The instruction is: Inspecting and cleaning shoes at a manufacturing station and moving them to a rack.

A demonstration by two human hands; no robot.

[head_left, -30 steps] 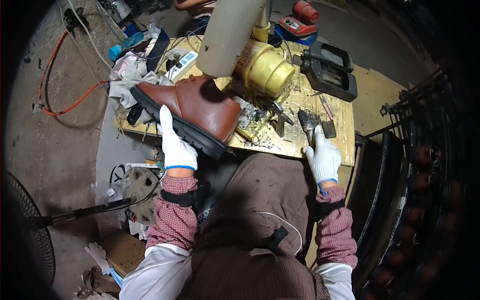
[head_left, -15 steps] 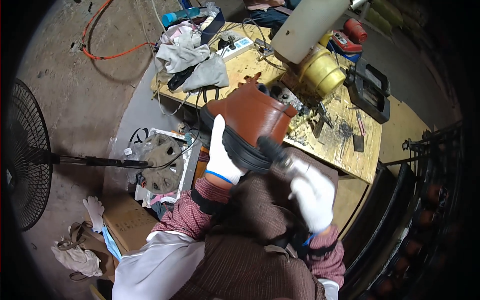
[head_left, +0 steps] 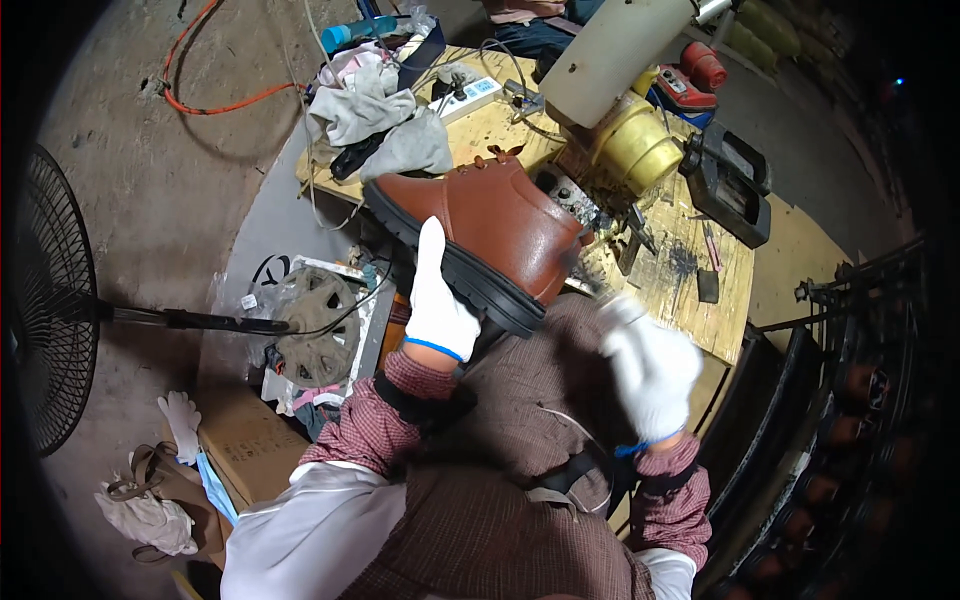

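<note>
A brown leather boot (head_left: 500,225) with a thick black sole is tilted in front of me, its toe to the left and its laces at the upper edge. My left hand (head_left: 440,315), in a white knit glove, grips it at the sole, with the thumb lying up along the side. To the right of the heel and apart from it, my right hand (head_left: 655,375) is also in a white glove. Its fingers look curled, but motion smears them and whatever they may hold does not show.
Beyond the boot stands a wooden workbench (head_left: 725,290) bearing a machine with a yellow round housing (head_left: 640,145), a power strip (head_left: 470,100), grey cloths (head_left: 405,140) and a black tray (head_left: 730,185). A fan (head_left: 50,300) stands left; dark racks (head_left: 850,430) stand right.
My right hand has moved right, away from the boot's sole; the dark tool seen at its fingers no longer shows. My left hand has turned the boot, showing more of its side and laces.
</note>
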